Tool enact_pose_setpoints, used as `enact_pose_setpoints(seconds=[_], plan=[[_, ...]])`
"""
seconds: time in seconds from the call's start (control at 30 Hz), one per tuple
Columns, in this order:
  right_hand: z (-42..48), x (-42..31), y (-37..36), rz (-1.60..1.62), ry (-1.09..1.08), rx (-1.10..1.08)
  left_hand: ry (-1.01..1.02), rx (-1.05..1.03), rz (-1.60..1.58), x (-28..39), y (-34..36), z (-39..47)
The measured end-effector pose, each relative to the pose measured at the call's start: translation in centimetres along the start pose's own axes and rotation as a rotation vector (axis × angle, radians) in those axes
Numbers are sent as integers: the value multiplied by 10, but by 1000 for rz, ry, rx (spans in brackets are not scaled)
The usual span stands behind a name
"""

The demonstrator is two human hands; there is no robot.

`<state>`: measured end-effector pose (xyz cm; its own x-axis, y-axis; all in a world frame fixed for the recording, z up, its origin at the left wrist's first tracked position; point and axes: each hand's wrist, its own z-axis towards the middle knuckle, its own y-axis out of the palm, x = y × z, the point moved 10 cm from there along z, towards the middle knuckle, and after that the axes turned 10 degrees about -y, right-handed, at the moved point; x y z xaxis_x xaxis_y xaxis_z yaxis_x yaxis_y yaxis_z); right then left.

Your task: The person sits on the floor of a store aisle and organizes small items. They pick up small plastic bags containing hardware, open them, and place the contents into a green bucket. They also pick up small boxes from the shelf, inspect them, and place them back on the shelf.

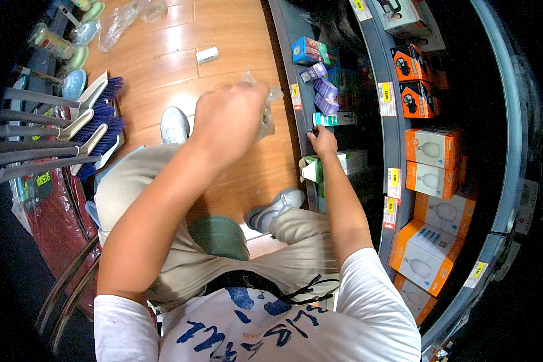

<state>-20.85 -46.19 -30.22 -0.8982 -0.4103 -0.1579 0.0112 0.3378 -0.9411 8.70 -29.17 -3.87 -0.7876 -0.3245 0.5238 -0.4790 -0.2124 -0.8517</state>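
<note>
My left hand [228, 120] is closed around crumpled clear plastic film [268, 118], held above the wood-look floor and blurred by motion. My right hand [323, 141] reaches to the lowest shelf on the right. Its fingertips are at a small dark thing [311, 132] near the shelf's front edge, too small to name; whether they grip it is unclear. Just beyond those fingers sits a teal-and-white box [325, 119]. On the nearer side, partly behind my wrist, lies a green-and-white carton [311, 168] with an open end. Several small purple boxes [326, 89] lie farther along that shelf.
Orange-and-white light bulb boxes [427, 255] and black-and-orange boxes [409, 63] fill a higher shelf. Blue-bristled brushes [104, 113] jut out at left. A white piece [207, 55] and loose plastic film [120, 27] lie on the floor. A green stool [219, 237] is between my legs.
</note>
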Motion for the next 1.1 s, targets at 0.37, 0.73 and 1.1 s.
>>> enact_pose_setpoints(seconds=[0.37, 0.73, 1.1], plan=[[-2, -12, -35, 218, 22, 174, 10, -66, -10, 10, 5, -2], [-80, -228, -167, 1022, -467, 51, -80, -53, -104, 5, 5, 1], [-100, -237, -167, 563, -397, 170, -96, -108, -104, 7, 14, -6]])
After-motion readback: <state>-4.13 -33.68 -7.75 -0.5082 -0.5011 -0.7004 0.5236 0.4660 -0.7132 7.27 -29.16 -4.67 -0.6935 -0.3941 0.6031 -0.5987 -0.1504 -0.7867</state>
